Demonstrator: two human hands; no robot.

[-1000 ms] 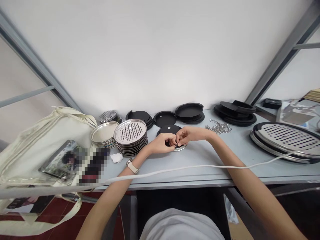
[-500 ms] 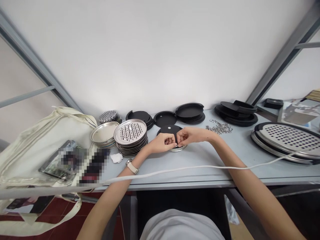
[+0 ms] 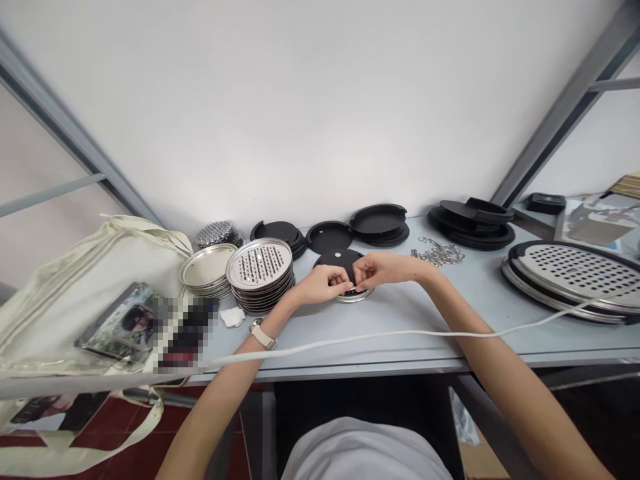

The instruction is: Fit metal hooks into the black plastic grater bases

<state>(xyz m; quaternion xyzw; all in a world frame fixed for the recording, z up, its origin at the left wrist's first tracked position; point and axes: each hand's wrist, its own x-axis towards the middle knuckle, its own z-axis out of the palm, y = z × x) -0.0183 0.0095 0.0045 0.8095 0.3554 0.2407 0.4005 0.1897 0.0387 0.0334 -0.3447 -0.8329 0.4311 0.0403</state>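
Black disc (image 3: 327, 259), in the head view, is placed right of the grater stack (image 3: 260, 263), its near part covered by left hand (image 3: 319, 285) and right hand (image 3: 387, 269). Both grips are pinched narrow; anything held cannot be discerned. Handling is judged unfinished; what remains is not shown.

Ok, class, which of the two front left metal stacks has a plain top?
The stack nearest the bag: its top disc is smooth, while the other's top plate has rows of slots.
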